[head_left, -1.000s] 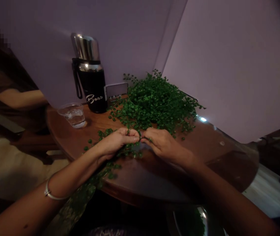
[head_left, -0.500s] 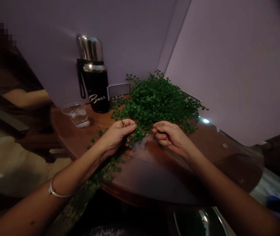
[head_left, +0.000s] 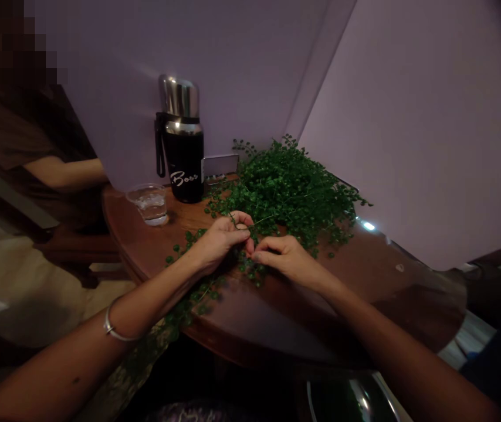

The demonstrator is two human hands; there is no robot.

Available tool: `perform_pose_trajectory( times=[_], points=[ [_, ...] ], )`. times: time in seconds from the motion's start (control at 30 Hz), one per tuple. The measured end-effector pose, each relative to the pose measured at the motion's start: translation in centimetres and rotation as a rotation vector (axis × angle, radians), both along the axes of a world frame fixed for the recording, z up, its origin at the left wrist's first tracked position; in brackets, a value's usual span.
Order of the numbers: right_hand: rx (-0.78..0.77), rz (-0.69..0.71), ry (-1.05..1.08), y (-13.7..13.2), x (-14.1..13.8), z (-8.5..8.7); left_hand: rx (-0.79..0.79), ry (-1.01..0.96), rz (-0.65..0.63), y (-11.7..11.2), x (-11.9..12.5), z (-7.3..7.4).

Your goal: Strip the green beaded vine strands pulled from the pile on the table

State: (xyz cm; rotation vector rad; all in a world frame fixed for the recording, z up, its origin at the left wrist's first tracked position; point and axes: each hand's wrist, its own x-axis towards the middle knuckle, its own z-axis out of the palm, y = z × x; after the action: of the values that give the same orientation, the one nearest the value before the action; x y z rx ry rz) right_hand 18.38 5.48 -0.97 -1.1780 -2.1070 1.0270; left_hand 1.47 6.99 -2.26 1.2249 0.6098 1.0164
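A heap of green stems with small round leaves (head_left: pixel 294 187) lies on the wooden table in front of my hands. My left hand (head_left: pixel 226 240) is closed, thumb against fingers, on a thin leafy sprig; a bare bit of stem sticks out to the right above the thumb. Close beside it, my right hand (head_left: pixel 288 259) pinches at the leaves of the sprig, just below my left fingertips. Small leaves (head_left: pixel 253 272) hang under both hands. More leafy stems (head_left: pixel 202 296) trail beneath my left forearm and over the table's front edge.
A black and steel flask (head_left: pixel 184 158) stands by the wall, with a clear cup of water (head_left: pixel 151 205) left of it. A flat framed object (head_left: pixel 220 167) leans behind. A shiny bowl (head_left: pixel 351 398) sits below the table edge (head_left: pixel 250 351). Another person's arm (head_left: pixel 68 174) is at left.
My right hand has moved left and down to the leaves beside my left hand. A thin stem now shows stretched out from my left fingers. The view has shifted slightly.
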Motion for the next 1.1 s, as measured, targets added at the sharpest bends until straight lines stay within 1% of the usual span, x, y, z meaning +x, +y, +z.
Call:
perform_pose_trajectory(
  times=[0.1, 0.17, 0.2, 0.3, 0.37, 0.47, 0.57, 0.63, 0.67, 0.7, 0.73, 0.77, 0.83, 0.9, 0.93, 1.0, 1.1],
  points=[
    [-0.029, -0.069, 0.022, -0.1, 0.1, 0.1, 0.002, -0.033, 0.001, 0.0, -0.1, 0.1],
    [-0.007, -0.148, 0.088, 0.2, 0.0, 0.1, 0.006, -0.044, -0.016, 0.0, -0.1, 0.0],
    [0.004, -0.160, 0.124, 0.4, -0.1, 0.2, 0.007, -0.048, -0.032, 0.0, -0.1, 0.0],
    [0.016, -0.095, 0.186, 0.9, -0.7, 0.2, 0.001, -0.051, -0.074, 0.0, 0.0, -0.2],
    [0.056, -0.105, 0.192, 1.0, -1.1, 0.2, 0.018, -0.047, -0.075, 0.0, 0.1, -0.2],
    [0.160, -0.189, 0.146, 1.1, -1.1, 0.0, 0.070, -0.002, -0.029, 0.0, 0.0, -0.2],
    [0.259, -0.239, 0.092, 1.3, -0.4, 0.0, 0.086, 0.119, 0.052, -0.1, 0.0, -0.1],
    [0.286, -0.269, 0.087, 1.2, 0.0, 0.1, 0.090, 0.181, 0.084, -0.1, 0.1, 0.0],
    [0.265, -0.277, 0.092, 1.1, 0.1, 0.2, 0.094, 0.197, 0.085, -0.1, 0.1, 0.0],
    [0.209, -0.281, 0.103, 1.1, 0.3, 0.3, 0.097, 0.204, 0.076, -0.1, 0.1, 0.1],
    [0.118, -0.286, 0.135, 1.0, 0.4, 0.6, 0.095, 0.208, 0.063, -0.2, 0.1, 0.1],
    [-0.004, -0.289, 0.197, 0.9, 0.7, 0.8, 0.089, 0.207, 0.056, -0.1, 0.0, 0.1],
    [-0.289, -0.282, 0.402, 1.0, 1.6, 1.5, 0.059, 0.185, 0.070, -0.1, -0.2, 0.1],
    [-0.497, -0.275, 0.647, 1.2, 3.0, 2.2, 0.020, 0.131, 0.092, 0.0, -0.5, 0.1],
    [-0.558, -0.277, 0.748, 1.3, 3.8, 2.3, -0.001, 0.100, 0.092, 0.0, -0.5, 0.1],
    [-0.628, -0.292, 0.881, 1.5, 5.1, 2.3, -0.044, 0.053, 0.074, 0.1, -0.6, 0.0],
    [-0.746, -0.276, 0.965, 1.3, 5.6, 1.6, -0.093, 0.022, 0.060, 0.1, -0.5, 0.0]
  ],
)
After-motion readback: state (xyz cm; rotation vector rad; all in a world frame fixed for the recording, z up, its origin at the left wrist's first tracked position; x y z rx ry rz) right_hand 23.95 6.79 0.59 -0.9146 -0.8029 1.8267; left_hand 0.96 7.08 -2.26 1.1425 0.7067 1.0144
